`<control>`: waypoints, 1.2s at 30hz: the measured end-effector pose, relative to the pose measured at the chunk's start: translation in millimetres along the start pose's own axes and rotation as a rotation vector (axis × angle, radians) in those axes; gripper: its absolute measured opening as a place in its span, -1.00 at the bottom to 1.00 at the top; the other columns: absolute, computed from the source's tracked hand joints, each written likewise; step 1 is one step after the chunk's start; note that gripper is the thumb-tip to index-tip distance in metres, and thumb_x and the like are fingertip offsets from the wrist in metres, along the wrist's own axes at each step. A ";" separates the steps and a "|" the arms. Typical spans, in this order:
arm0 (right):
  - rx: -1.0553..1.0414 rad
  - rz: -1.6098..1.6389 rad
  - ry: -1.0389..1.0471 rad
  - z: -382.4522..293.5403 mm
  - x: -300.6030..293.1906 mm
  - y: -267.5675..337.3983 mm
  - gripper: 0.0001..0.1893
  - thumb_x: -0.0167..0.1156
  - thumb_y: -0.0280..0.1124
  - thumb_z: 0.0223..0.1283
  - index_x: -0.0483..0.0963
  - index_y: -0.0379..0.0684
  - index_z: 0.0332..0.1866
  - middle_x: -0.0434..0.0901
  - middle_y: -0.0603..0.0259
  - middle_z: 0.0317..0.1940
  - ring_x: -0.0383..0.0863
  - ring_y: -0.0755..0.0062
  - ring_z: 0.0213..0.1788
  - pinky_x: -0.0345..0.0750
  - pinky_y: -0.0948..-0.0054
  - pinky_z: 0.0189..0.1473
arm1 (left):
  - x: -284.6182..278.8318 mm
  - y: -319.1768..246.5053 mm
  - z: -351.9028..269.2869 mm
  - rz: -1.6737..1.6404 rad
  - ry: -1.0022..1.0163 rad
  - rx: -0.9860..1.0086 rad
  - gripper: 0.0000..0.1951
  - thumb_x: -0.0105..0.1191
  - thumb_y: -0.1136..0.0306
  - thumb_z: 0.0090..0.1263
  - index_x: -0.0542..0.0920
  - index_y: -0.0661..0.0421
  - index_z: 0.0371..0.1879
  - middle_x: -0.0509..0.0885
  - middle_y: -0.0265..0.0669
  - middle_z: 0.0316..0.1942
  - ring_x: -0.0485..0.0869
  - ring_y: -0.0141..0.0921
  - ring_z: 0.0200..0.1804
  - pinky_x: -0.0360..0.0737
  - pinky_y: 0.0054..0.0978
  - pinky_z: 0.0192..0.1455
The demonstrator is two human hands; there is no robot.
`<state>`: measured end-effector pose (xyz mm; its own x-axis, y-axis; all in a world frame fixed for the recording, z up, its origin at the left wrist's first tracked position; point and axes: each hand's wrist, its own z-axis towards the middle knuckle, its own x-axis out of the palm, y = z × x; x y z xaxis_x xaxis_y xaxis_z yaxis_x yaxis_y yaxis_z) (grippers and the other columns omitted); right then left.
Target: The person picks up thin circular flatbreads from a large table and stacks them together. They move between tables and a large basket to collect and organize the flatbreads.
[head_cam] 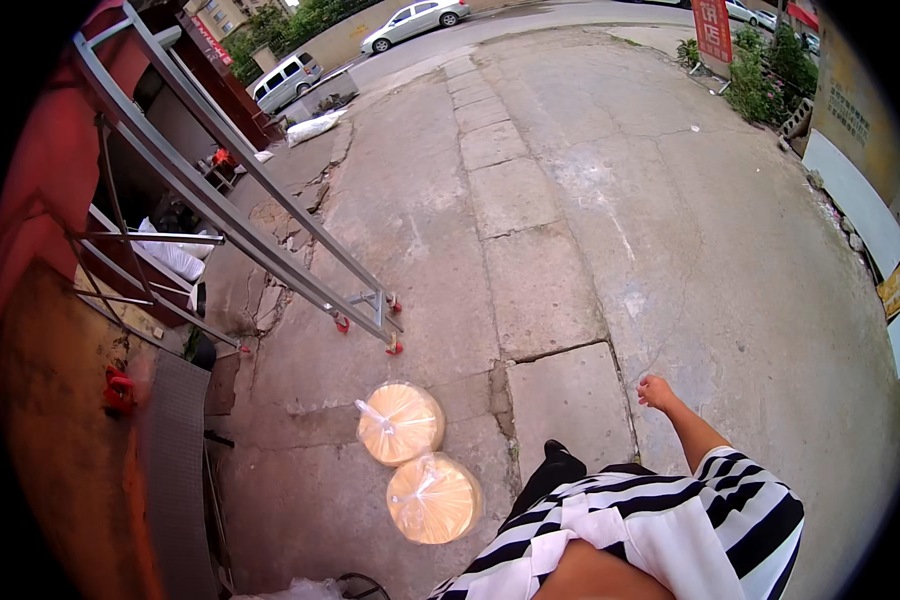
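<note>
My right hand [654, 392] hangs beside my body over the concrete, its fingers loosely curled, touching nothing that shows. My left hand is out of view. On the ground to the left of my legs stand two round bundles wrapped in clear plastic, one pale yellow bundle [400, 422] and a second pale yellow bundle [435, 498] close against it. Each has its plastic gathered on top. What is inside cannot be told for sure. One dark shoe [556, 448] shows below my striped top.
A tall metal frame [262, 217] on red-wheeled casters rises at the left. Beyond it lie white sacks [172, 255]. A grey mat or panel [174, 465] stands near the left wall. White boards [855, 202] lean at the right wall. Vehicles, including a silver car [416, 24], are on the road.
</note>
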<state>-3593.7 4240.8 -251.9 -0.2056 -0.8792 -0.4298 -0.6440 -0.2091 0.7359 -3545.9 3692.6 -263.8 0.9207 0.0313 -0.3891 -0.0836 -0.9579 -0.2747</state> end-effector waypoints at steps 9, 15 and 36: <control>0.757 0.206 -0.107 83.9 -37.8 -36.1 -0.76 -0.02 -0.37 0.18 0.37 -0.36 -0.18 0.56 -0.09 -0.37 0.62 0.08 -0.51 0.56 0.13 -0.52 | -523.6 -183.2 144.2 -0.045 -0.892 0.456 -0.69 -0.10 0.20 0.31 0.48 0.15 -0.10 0.59 0.05 -0.26 0.55 0.01 -0.17 0.49 -0.12 -0.14; 0.647 0.340 -0.155 275.3 -28.9 101.8 -0.78 0.02 -0.44 0.13 0.38 -0.43 -0.24 0.56 -0.04 -0.48 0.61 0.12 -0.58 0.55 0.18 -0.64 | -645.8 -176.0 249.7 -0.081 -0.791 0.326 -0.67 -0.07 0.22 0.28 0.47 0.14 -0.06 0.57 0.02 -0.18 0.54 -0.01 -0.11 0.48 -0.15 -0.07; 0.098 -0.566 0.479 913.0 116.7 680.7 -0.76 0.05 -0.31 0.12 0.44 -0.31 -0.29 0.58 0.11 -0.48 0.63 0.31 -0.50 0.55 0.36 -0.55 | -1090.0 -58.9 475.1 -0.087 -0.437 -0.024 -0.64 -0.07 0.15 0.25 0.53 0.22 -0.19 0.55 0.12 -0.16 0.50 0.00 -0.03 0.43 -0.12 0.02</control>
<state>-4728.8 4386.7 -278.9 0.5055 -0.7434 -0.4379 -0.6234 -0.6656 0.4103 -4725.6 3850.5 -241.3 0.6760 0.2251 -0.7016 0.0011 -0.9525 -0.3045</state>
